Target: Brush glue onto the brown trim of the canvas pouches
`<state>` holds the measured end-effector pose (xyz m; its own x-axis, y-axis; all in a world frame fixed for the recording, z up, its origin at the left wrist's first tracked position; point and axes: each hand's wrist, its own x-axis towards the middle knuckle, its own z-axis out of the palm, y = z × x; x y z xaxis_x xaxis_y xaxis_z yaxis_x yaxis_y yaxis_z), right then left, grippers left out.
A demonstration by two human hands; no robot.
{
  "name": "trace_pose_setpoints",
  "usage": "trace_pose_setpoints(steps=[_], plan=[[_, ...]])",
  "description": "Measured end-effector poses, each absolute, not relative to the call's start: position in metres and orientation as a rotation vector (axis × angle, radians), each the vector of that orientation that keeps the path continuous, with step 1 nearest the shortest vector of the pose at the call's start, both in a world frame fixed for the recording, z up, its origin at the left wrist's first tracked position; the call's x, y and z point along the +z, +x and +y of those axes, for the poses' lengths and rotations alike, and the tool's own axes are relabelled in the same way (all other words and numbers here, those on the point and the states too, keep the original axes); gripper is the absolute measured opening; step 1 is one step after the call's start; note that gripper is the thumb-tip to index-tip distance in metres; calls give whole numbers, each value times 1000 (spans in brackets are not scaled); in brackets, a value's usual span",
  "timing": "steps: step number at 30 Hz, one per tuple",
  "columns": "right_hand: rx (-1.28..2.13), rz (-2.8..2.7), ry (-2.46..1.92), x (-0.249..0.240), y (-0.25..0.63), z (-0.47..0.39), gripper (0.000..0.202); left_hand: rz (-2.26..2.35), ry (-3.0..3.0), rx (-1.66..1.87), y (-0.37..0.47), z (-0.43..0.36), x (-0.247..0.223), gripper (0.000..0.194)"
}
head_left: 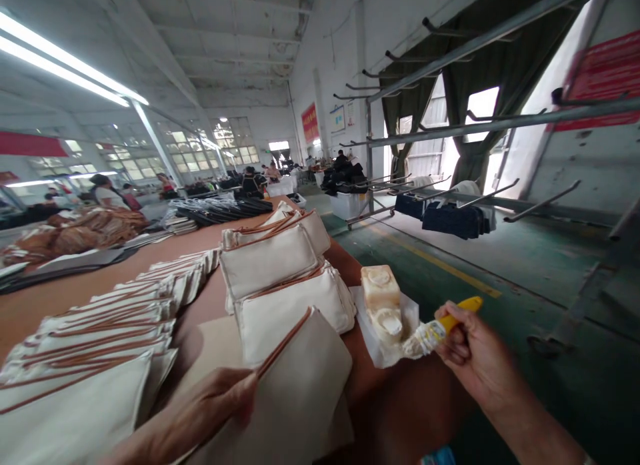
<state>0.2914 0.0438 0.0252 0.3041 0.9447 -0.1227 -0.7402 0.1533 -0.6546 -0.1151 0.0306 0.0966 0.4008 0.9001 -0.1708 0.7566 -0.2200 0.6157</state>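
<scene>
My left hand (227, 395) pinches the brown-trimmed edge of a cream pouch (310, 378), which is tilted up over the brown table. In my right hand (470, 338) is a paintbrush (460, 311) with a yellow handle, its pale-crusted bristles pointing left. The bristles are close to a cut-open plastic container (381, 288) smeared with a whitish substance. Under that container lies a white sheet (373, 348). Behind the held pouch rises a stack of similar cream pouches (270, 261) with brown edging. A beige board (215, 348) lies partly beneath the held pouch.
A long row of overlapping cream pouches (115, 338) covers the left of the brown table (200, 235). Black pieces (220, 210) and brown bundles (85, 231) lie farther back. At the right stands a metal rack (450, 128) with protruding arms and dark hanging pieces. Several people work in the background.
</scene>
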Motion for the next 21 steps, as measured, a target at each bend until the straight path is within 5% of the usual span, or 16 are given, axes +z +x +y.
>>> trace_pose_setpoints(steps=[3, 8, 10, 14, 21], plan=[[1290, -336, -735, 4, 277, 39, 29, 1463, 1932, 15, -128, 48, 55, 56], [1324, -362, -772, -17, 258, 31, 34, 1968, 2128, 218, -102, 86, -2, 30], [1312, -382, -784, -19, 253, 32, 36, 2056, 2079, 275, -85, 103, -16, 33], [1277, -480, -795, -15, 239, 40, 38, 2172, 1950, 322, -61, 129, -28, 45], [1143, -642, -822, 4, 206, 66, 44, 1861, 1944, 469, -46, 128, -23, 23]])
